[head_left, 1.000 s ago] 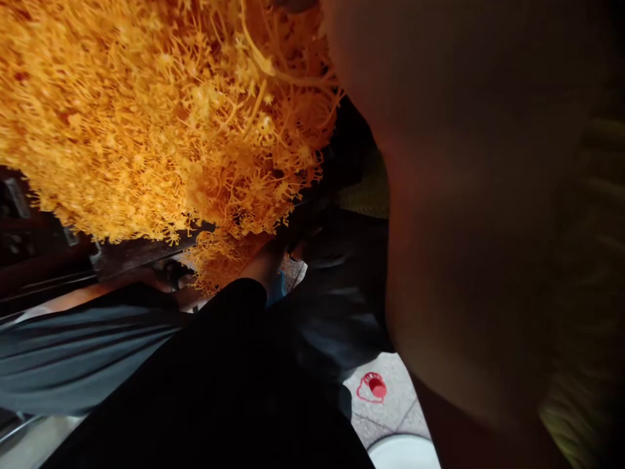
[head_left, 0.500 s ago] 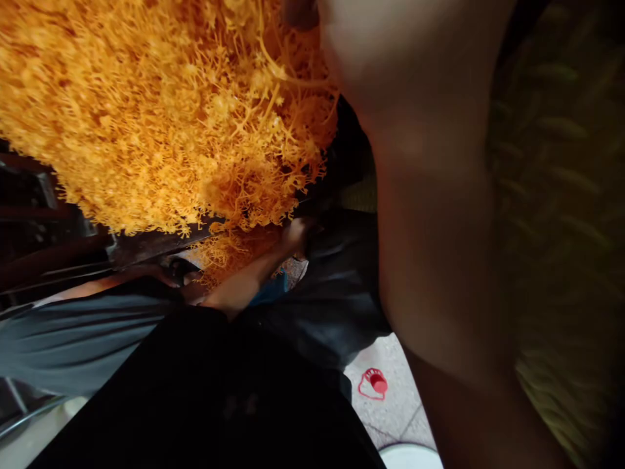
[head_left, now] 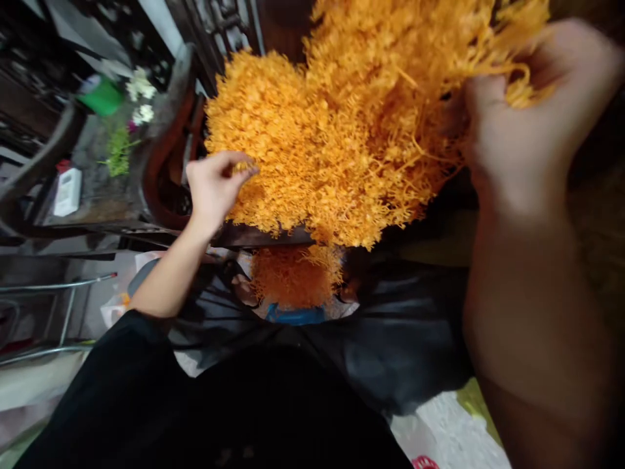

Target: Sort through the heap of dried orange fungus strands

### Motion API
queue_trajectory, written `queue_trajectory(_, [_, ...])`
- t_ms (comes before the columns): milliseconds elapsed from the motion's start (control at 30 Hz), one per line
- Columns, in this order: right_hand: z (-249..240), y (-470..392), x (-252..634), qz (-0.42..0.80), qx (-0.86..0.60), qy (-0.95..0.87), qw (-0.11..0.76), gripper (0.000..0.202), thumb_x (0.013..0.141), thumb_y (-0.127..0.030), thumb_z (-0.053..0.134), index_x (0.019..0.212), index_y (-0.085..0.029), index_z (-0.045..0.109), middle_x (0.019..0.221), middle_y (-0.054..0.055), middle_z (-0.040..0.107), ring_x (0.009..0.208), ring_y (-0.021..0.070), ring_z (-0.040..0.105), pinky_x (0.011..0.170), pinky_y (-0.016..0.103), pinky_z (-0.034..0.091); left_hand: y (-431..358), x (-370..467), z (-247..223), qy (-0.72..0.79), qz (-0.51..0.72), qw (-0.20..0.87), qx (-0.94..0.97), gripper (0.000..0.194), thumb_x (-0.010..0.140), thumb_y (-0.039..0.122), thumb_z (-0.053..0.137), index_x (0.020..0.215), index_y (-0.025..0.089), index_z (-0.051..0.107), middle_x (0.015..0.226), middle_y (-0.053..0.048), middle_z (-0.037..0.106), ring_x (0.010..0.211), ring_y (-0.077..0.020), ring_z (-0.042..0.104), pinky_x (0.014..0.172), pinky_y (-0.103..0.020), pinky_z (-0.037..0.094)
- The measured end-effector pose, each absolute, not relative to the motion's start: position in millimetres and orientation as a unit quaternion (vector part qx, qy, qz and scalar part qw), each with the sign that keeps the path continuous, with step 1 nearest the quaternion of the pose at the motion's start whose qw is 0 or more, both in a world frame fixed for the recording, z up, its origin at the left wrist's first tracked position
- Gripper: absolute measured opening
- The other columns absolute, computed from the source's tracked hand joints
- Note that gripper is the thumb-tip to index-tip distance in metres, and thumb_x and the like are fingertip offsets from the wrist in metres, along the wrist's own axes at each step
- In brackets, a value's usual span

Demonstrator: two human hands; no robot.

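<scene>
- A dark wooden table (head_left: pixel 161 228) shows at the left, its edge running toward the middle.
- On it lie a green cup (head_left: pixel 101 96), white flowers (head_left: pixel 139 88), green sprigs (head_left: pixel 118 151) and a white box (head_left: pixel 67 191).
- The big orange bunch (head_left: pixel 342 130) overhangs the table's edge.

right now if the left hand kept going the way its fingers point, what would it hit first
Most likely the orange bunch: the left hand points right, fingertips already pinching a sprig at its edge, though depth is hard to judge.

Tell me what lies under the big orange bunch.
Under the orange bunch, a dark table edge shows, with a smaller orange clump lower down. The bunch covers the tabletop itself.
</scene>
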State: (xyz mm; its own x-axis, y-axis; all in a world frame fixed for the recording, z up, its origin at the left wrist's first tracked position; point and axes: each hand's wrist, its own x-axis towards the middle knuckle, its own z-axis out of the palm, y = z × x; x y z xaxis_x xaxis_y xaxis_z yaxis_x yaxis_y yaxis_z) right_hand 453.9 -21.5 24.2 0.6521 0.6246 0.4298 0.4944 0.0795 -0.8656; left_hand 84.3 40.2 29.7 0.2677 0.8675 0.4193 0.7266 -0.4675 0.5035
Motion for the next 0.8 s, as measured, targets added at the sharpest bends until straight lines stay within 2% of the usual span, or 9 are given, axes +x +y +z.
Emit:
queue_trajectory(100, [18,-13,452,0.006,-0.637,-0.525,0.565,0.024,0.087,-0.001,0.061,0.101,-0.012,0.076,0.093,0.004,0.073,0.086,0.0111,0.066,0.075,0.025,0.046,122,73,42,0.52,0.283,0.067,0.803,0.028,0.089,0.04,0.071,0.105,0.018,0.076,0.105,-0.005,0.078,0.097,-0.0226,0.067,0.096,-0.039,0.05])
queue_trajectory(233, [12,-5,444,0.02,-0.642,-0.469,0.606,0.024,0.082,0.002,0.063,0.095,-0.014,0.075,0.082,0.002,0.071,0.069,0.0113,0.062,0.065,0.026,0.044,195,84,44,0.492,0.171,0.08,0.85,0.04,0.081,0.026,0.072,0.116,0.006,0.072,0.113,-0.014,0.073,0.118,-0.031,0.06,0.109,-0.043,0.04])
queue_trajectory(433, [19,-5,431,0.04,-0.615,-0.44,0.653,0.016,0.081,-0.005,0.062,0.088,-0.016,0.072,0.073,0.0,0.067,0.058,0.0129,0.061,0.055,0.024,0.043,245,100,60,0.444,0.13,0.08,0.883,0.052,0.075,0.019,0.075,0.127,0.016,0.07,0.13,-0.01,0.071,0.128,-0.0309,0.059,0.118,-0.047,0.036])
queue_trajectory(533, [25,-7,428,0.042,-0.605,-0.446,0.658,0.013,0.081,-0.006,0.061,0.083,-0.016,0.07,0.07,0.0,0.065,0.055,0.0128,0.059,0.053,0.025,0.043,258,98,76,0.447,0.121,0.081,0.883,0.066,0.068,0.017,0.083,0.132,0.014,0.068,0.136,-0.012,0.069,0.129,-0.0321,0.059,0.119,-0.049,0.036])
queue_trajectory(633, [25,-5,429,0.041,-0.607,-0.447,0.655,0.011,0.081,-0.008,0.062,0.08,-0.017,0.067,0.071,0.0,0.065,0.056,0.0126,0.059,0.053,0.025,0.043,257,99,98,0.445,0.121,0.091,0.883,0.067,0.066,0.018,0.084,0.131,0.011,0.068,0.14,-0.013,0.067,0.134,-0.0349,0.055,0.121,-0.05,0.033])
queue_trajectory(733, [22,5,434,0.058,-0.566,-0.414,0.711,0.007,0.083,-0.014,0.064,0.08,-0.02,0.062,0.067,-0.001,0.061,0.052,0.013,0.058,0.051,0.025,0.044,221,123,112,0.427,0.181,0.105,0.88,0.061,0.075,0.019,0.077,0.135,0.009,0.065,0.142,-0.015,0.064,0.135,-0.0333,0.055,0.12,-0.047,0.036])
queue_trajectory(800, [20,16,437,0.083,-0.503,-0.376,0.774,0.008,0.083,-0.015,0.061,0.083,-0.022,0.056,0.067,-0.003,0.058,0.051,0.0134,0.058,0.05,0.026,0.046,177,159,107,0.384,0.234,0.125,0.885,0.048,0.088,0.02,0.063,0.135,0.01,0.064,0.141,-0.015,0.064,0.132,-0.029,0.057,0.119,-0.045,0.038])
